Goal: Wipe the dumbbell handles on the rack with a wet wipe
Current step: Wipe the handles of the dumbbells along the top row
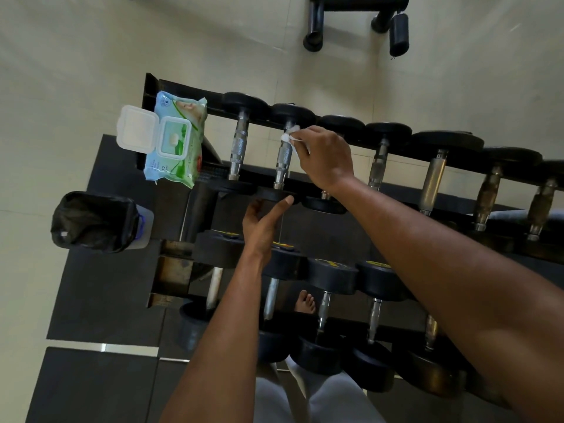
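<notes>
A black rack [158, 87] carries a top row of several dumbbells with metal handles. My right hand [326, 157] pinches a white wet wipe [290, 135] against the far end of the second dumbbell's handle [282, 161]. My left hand [262, 221] grips the near black head [274, 193] of that same dumbbell, thumb up along its side. The first dumbbell's handle [238, 148] lies just to the left. The third dumbbell's handle is mostly hidden under my right wrist.
An open pack of wet wipes [174, 141] sits on the rack's left end, lid flipped back. A bin with a black liner [94, 222] stands on the floor at the left. A lower row of dumbbells [332, 279] lies nearer me. Black equipment legs [314, 25] stand beyond.
</notes>
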